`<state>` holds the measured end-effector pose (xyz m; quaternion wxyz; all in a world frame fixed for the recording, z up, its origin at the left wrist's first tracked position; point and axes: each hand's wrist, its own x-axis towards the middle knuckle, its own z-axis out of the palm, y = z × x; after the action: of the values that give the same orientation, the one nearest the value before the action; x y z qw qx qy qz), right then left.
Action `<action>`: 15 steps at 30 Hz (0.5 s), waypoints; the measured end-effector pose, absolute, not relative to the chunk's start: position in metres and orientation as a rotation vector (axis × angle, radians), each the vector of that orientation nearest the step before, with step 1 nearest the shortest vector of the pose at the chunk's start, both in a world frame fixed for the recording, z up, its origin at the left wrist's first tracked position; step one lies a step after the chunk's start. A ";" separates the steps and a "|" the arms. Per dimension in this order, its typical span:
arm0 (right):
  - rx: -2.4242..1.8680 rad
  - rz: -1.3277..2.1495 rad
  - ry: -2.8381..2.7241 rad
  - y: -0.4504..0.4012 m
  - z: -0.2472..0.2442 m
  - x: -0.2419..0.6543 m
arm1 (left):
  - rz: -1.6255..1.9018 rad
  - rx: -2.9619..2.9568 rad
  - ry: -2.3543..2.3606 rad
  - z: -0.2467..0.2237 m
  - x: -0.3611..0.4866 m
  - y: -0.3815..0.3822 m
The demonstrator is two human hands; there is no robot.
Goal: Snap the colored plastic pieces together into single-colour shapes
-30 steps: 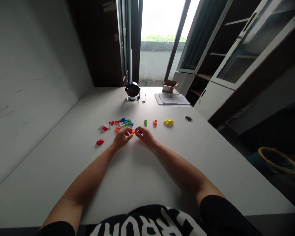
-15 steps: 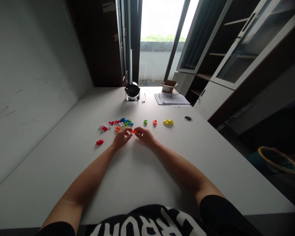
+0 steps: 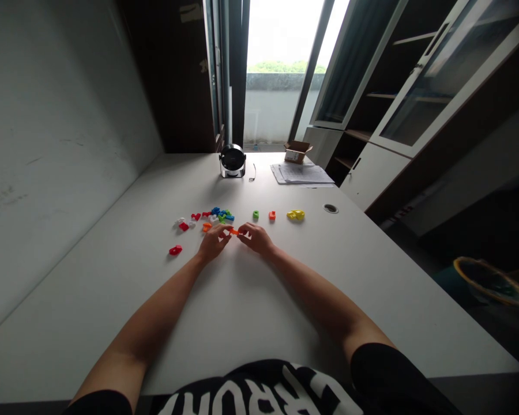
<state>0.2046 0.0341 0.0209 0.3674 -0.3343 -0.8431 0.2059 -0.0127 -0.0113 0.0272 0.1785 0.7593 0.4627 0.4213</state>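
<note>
Between my two hands is a small orange plastic piece (image 3: 234,231), just above the white table (image 3: 242,300). My left hand (image 3: 215,240) pinches its left end with thumb and fingers. On its right end, the fingertips of my right hand (image 3: 254,236) are closed. The exact shape of the piece is partly hidden by the fingers. Another orange piece (image 3: 206,227) lies just behind my left hand. Close by is a heap of blue pieces (image 3: 217,211), with green and white ones among them. A red piece (image 3: 175,249) rests apart, left of my left wrist.
Beyond my right hand lie a green piece (image 3: 255,214), an orange-red piece (image 3: 272,215) and a yellow cluster (image 3: 296,215). Farther back stand a round black device (image 3: 232,160), papers (image 3: 305,174) and an open cardboard box (image 3: 297,151). A wall borders the table on the left.
The orange piece has tilted slightly between my fingers, and my right fingertips have shifted a little to the right. Everything else on the table lies as before.
</note>
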 end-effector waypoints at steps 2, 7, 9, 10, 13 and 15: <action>-0.853 0.508 -2.184 0.034 0.021 0.205 | 1.196 2.150 1.303 0.027 -0.013 -0.011; -0.862 0.525 -2.189 0.035 0.018 0.203 | 1.203 2.155 1.290 0.027 -0.013 -0.011; -0.862 0.548 -2.190 0.036 0.016 0.203 | 1.207 2.159 1.292 0.028 -0.013 -0.012; -0.856 0.556 -2.191 0.036 0.015 0.202 | 1.208 2.160 1.295 0.028 -0.013 -0.012; -0.847 0.560 -2.190 0.036 0.014 0.201 | 1.206 2.154 1.303 0.029 -0.013 -0.013; -0.860 0.559 -2.185 0.036 0.014 0.201 | 1.203 2.137 1.314 0.029 -0.012 -0.013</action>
<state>0.2012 0.0359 0.0137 0.3560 -0.3328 -0.8460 0.2163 -0.0122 -0.0132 0.0294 0.1787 0.7558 0.4647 0.4253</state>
